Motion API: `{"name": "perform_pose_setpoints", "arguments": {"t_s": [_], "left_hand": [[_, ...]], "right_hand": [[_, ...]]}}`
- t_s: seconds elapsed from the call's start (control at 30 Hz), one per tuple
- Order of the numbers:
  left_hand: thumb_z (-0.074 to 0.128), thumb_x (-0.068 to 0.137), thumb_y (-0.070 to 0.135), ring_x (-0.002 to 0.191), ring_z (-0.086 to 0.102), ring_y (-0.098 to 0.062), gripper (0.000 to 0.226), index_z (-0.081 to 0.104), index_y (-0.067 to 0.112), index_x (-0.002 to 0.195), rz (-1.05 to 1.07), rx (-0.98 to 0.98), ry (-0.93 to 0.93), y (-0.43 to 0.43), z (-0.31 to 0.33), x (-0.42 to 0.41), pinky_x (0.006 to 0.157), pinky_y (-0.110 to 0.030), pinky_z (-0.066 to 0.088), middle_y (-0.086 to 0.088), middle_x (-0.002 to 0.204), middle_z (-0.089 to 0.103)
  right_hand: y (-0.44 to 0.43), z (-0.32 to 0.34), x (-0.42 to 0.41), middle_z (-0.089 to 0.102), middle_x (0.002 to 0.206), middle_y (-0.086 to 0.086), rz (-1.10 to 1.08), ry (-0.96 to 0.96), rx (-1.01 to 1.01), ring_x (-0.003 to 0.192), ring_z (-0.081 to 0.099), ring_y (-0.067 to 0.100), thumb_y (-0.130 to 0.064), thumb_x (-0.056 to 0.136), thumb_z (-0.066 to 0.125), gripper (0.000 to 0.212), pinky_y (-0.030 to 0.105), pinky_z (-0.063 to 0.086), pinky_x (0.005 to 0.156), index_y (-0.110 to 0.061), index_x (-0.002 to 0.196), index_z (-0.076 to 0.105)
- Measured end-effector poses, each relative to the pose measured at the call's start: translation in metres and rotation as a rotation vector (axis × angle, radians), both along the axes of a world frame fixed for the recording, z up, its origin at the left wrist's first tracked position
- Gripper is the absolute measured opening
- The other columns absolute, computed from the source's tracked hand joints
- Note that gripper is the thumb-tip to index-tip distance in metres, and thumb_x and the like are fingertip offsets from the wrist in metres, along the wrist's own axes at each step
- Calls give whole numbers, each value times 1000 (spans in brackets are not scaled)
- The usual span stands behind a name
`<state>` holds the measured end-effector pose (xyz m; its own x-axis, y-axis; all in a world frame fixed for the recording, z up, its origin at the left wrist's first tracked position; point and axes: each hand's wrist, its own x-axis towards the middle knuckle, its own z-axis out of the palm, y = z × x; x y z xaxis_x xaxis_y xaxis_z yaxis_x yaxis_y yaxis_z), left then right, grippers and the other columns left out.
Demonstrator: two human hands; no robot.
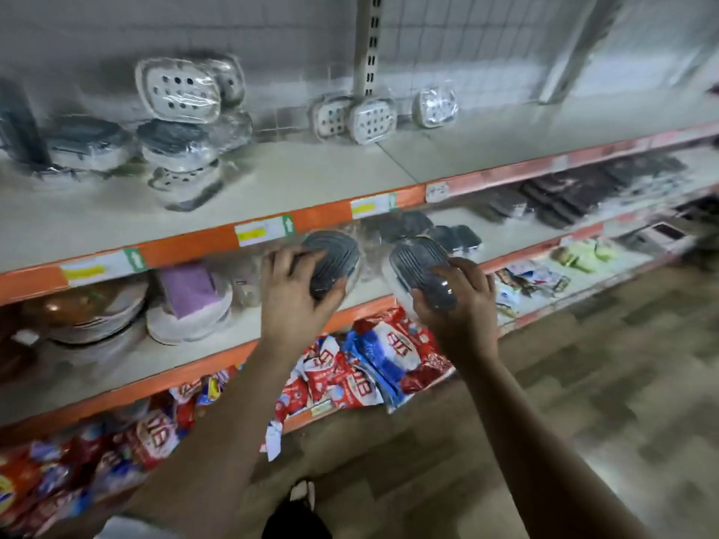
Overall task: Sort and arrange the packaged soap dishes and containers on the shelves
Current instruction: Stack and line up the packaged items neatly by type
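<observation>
Both bare forearms reach up and forward from the lower edge of the view, and each hand holds a plastic-wrapped soap dish just below the orange price strip (218,243) on the front of the upper shelf. The left hand (291,293) shows its back, its fingers curled over the near end of a dark grey ribbed dish (334,258) with the thumb tucked against the dish's lower edge. The dish's far end almost touches the strip. The right hand (465,301), further right below the strip, cups a second grey dish (418,266) from beneath, thumb laid across its top and the dish tilted up toward the strip. Above the strip, white perforated dishes (179,89) lean on stacked grey ones (175,147). Well below it lie red and blue packets (373,352).
</observation>
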<state>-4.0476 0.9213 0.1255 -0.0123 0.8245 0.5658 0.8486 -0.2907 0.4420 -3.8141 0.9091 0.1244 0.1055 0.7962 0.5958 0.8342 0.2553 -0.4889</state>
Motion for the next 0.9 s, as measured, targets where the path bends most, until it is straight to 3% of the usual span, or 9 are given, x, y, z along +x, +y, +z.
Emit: {"name": "perform_pose_setpoints", "arguments": {"t_s": [0.07,0.2,0.53,0.9], "left_hand": [[54,83,48,107,52,-38,54,69,5,111,-79,-27,2,4,-6,37,99,-37,33,-17,111,57],[56,83,46,106,49,-36,52,69,5,113,-195,-56,-28,23,-20,99,95,-39,41,-16,111,57],[61,83,38,106,48,-35,48,67,4,116,-331,-158,30,117,-66,235,90,-40,45,-16,110,56],[54,84,45,105,49,-35,52,68,4,113,-216,-218,29,200,-101,318,88,-39,43,-15,110,56]], "right_hand": [[-7,-7,36,64,110,15,-60,22,-6,99,60,37,-30,71,73,36,41,42,92,-10,100,71],[-13,-24,101,64,111,11,-138,68,-20,99,59,34,-43,73,66,40,31,35,90,-13,100,71],[39,-56,242,63,113,14,-261,20,-179,98,56,37,-36,71,74,39,34,36,91,-10,100,74],[134,-99,338,64,111,10,-166,-11,-324,100,58,32,-27,72,86,36,35,41,90,-10,101,73]]}}
